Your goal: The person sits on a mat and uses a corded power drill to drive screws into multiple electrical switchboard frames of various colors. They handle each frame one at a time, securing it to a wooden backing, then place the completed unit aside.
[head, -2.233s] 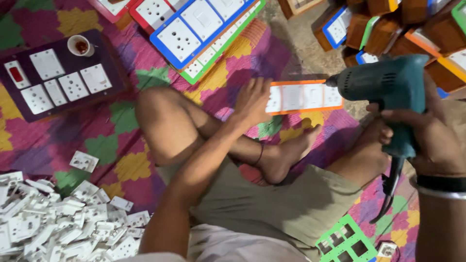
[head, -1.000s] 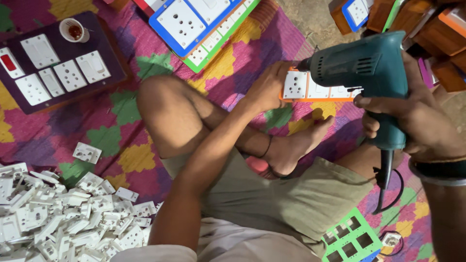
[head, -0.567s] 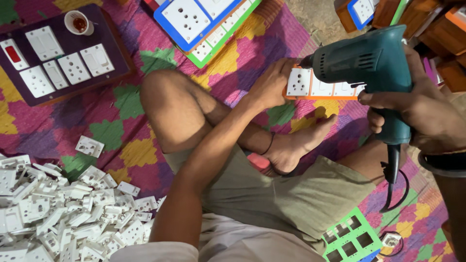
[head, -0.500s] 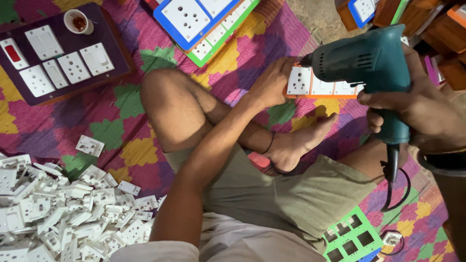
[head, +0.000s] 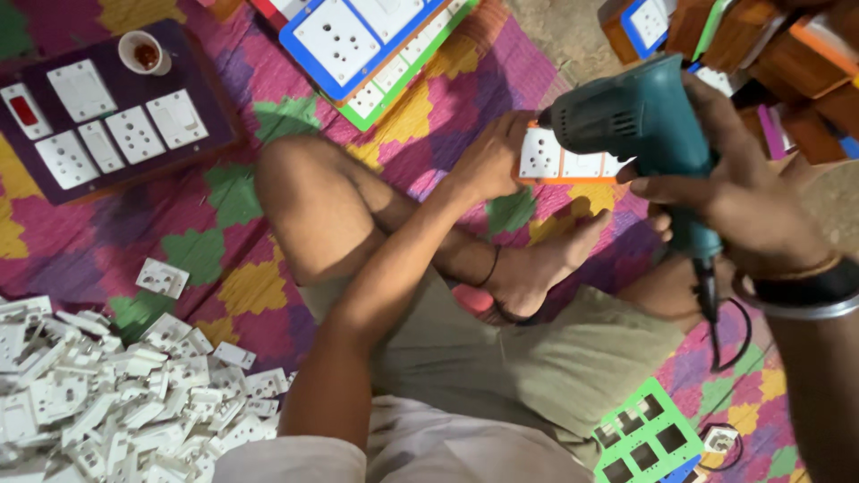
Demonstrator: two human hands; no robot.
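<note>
I sit cross-legged on a colourful mat. My left hand (head: 490, 159) grips the left end of an orange-framed switch board (head: 573, 165) with white sockets, holding it just above the mat. My right hand (head: 734, 192) is closed around the handle of a teal electric drill (head: 640, 121). The drill's nose points left and sits right over the board's upper left part. The drill's black cord (head: 716, 313) hangs down past my right knee.
A heap of white socket parts (head: 116, 394) lies at the lower left. A dark purple board (head: 107, 116) with switches and a small cup (head: 143, 51) sits upper left. Blue and green boards (head: 367, 45) lie ahead. Wooden boxes (head: 787, 63) stack upper right. A green frame (head: 640, 438) lies lower right.
The drill has swung left and down until its nose reaches the orange-framed board. My left hand has kept its hold on the board, shifting it slightly.
</note>
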